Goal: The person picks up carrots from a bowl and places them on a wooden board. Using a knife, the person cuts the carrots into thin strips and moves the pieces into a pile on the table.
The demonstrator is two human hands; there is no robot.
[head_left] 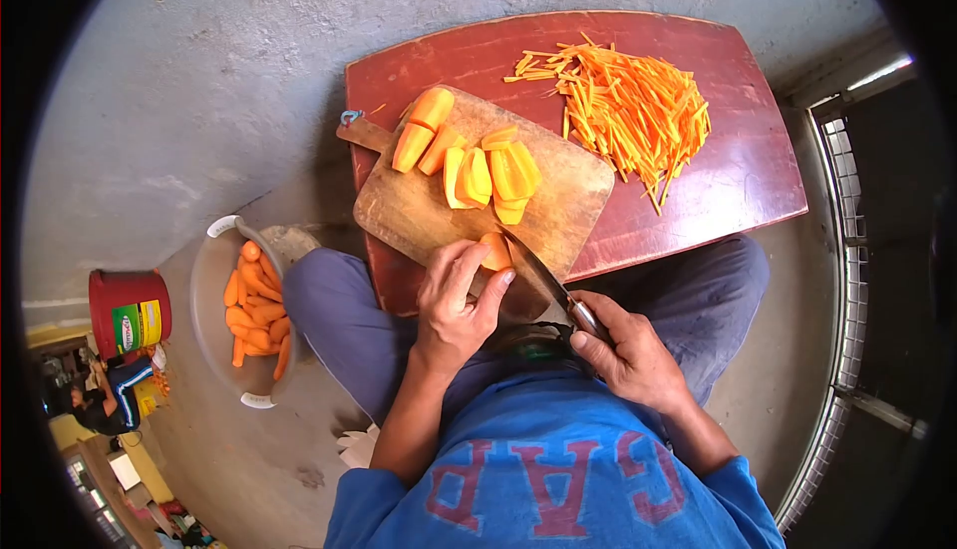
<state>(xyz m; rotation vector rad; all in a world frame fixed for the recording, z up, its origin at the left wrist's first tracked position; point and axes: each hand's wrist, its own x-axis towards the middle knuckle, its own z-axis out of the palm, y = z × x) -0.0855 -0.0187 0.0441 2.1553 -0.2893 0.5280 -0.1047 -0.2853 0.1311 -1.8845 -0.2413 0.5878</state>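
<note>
My left hand [461, 302] grips a carrot piece [495, 252] between thumb and fingers at the near edge of the wooden cutting board [399, 208]. My right hand [628, 348] is closed round the handle of a knife [543, 278], whose blade points up and left, its tip beside the carrot piece. Several thick peeled carrot pieces [471, 172] lie on the far half of the board. A heap of thin carrot sticks [638, 110] rests on the red table [743, 180], to the right of the board.
A tub [211, 335] of whole carrots [257, 310] stands on the floor at the left, near a red bucket [100, 312]. Another person [112, 399] is at the far left. A wall [199, 80] runs behind the table, and a metal grille [852, 250] stands at right.
</note>
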